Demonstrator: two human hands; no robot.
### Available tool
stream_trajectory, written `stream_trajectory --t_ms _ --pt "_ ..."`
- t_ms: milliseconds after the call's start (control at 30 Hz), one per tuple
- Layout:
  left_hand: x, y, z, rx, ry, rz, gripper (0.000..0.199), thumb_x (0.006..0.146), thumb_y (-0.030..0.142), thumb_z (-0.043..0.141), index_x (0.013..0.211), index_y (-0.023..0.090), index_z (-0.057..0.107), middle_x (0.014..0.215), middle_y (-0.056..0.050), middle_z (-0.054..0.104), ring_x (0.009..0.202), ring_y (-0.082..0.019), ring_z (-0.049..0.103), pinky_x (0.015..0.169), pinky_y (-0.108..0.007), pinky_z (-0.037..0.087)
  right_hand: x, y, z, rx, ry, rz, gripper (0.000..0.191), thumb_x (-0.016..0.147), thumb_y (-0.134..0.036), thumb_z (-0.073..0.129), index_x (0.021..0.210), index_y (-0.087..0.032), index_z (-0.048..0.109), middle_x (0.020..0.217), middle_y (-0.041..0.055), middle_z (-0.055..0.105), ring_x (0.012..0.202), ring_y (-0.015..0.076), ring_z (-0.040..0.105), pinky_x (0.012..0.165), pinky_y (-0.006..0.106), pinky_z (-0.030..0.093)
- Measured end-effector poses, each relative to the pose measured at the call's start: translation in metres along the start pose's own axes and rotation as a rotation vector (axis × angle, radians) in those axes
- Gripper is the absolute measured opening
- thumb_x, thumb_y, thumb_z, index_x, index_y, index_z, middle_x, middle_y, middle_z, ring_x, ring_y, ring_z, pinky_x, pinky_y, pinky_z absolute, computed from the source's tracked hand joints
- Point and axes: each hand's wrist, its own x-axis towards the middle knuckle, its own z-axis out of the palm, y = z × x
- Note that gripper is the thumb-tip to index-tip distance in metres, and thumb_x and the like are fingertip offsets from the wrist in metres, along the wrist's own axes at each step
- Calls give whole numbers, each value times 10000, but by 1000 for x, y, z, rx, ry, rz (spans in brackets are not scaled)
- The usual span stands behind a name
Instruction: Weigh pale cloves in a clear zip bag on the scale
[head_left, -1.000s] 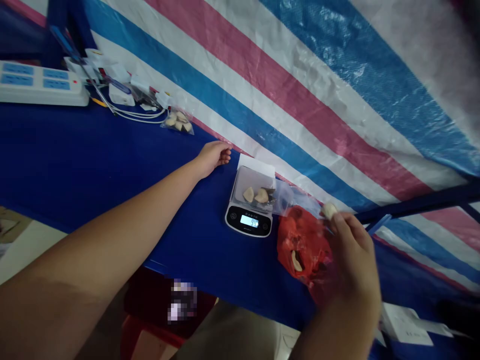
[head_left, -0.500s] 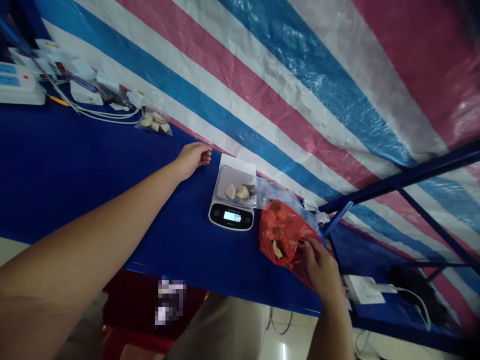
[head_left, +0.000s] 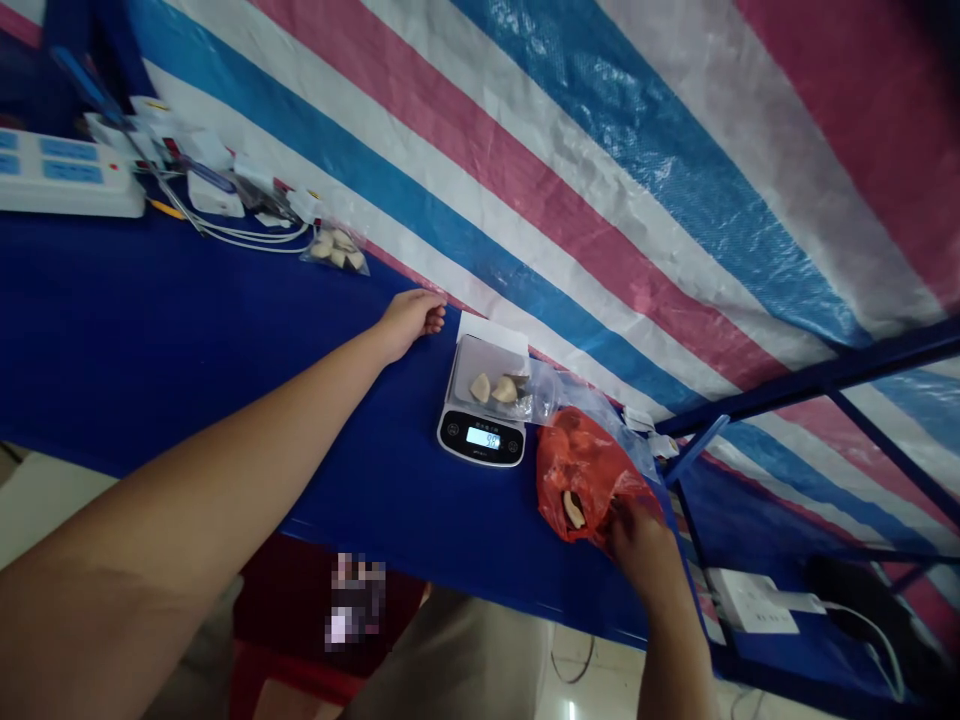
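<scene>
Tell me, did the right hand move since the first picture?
Yes. Judged against the scale, the right hand has moved lower and slightly left in the view, down to the red bag.

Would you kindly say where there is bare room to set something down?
Most room: blue tabletop between the white, blue-socketed power strip and the bare left forearm. A smaller patch lies before the black-and-white digital scale, between that forearm and the red plastic bag. Crowded: from scale to bag, where the right hand is, and around the white cables.

The scale display [head_left: 483, 438] reads perhaps 98.
</scene>
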Motion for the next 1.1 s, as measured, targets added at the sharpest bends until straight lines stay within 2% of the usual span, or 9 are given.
stream_trajectory --t_ms 100,233,333,567,633,700,833,967,1100 --pt "-1 0 0 -4 -4 -2 45 756 169 662 743 145 626 658 -8 617 553 -93 576 568 -226 483 -4 0 -5 -30 6 -12 396 937 -290 381 1129 -156 701 1024 154 754 912 301 715 782 400 505" --pt "-2 1 -1 -6 -14 -3 43 756 174 661 747 148 628 657 -6 614 547 -93 572 569 -228 481 -8 -5 -24 -33 -6 157 415 935 -465 425 1055 -182 705 870 137 758 791 321 717 677 393 488" --pt "-2 1 0 0 -16 -6 57 752 172 669 732 148 621 664 -11 617 551 -91 570 572 -226 477 -11 -16 -44 5 46 259 447 885 -564 455 971 -211 715 835 126 761 803 343 720 669 395 479" --pt "-1 -1 -2 -3 -32 5 60 768 181 665 737 145 628 679 -12 617 557 -88 571 574 -223 481 -17 -56 -81 521 186 453 543 663 -658 736 982 -223 787 957 80 799 965 345 736 786 379 554" --pt "0 -1 -3 -2 -34 7 66 768 182 668 733 144 628 683 -13 619 560 -87 573 575 -223 485 -6 -67 -86 661 207 433 555 639 -630 798 998 -206 796 931 76 800 921 320 744 791 369 570" --pt "0 -1 -2 1 -32 5 67 769 177 667 729 142 626 683 -15 621 559 -86 574 573 -221 485 14 -75 -87 740 207 321 528 661 -598 810 1001 -194 800 943 75 799 895 294 743 798 367 575" --pt "-1 1 -1 5 -19 3 63 766 182 674 744 142 631 679 -13 621 561 -88 581 564 -217 482 67 -87 -79 753 80 95 469 726 -580 769 969 -180 799 913 78 795 814 261 734 775 371 564" --pt "0 1 -1 3 -13 -2 64 768 184 678 749 142 635 682 -14 623 569 -93 591 568 -220 487 105 -95 -66 764 4 84 462 688 -567 785 912 -164 755 775 68 768 697 222 707 663 321 532" --pt "1 2 -1 7 -8 -10 48 775 176 663 753 141 638 679 -13 623 572 -95 593 577 -224 489 124 -111 -58 838 -87 73 399 649 -504 823 843 -178 700 703 39 735 620 182 681 603 286 530"
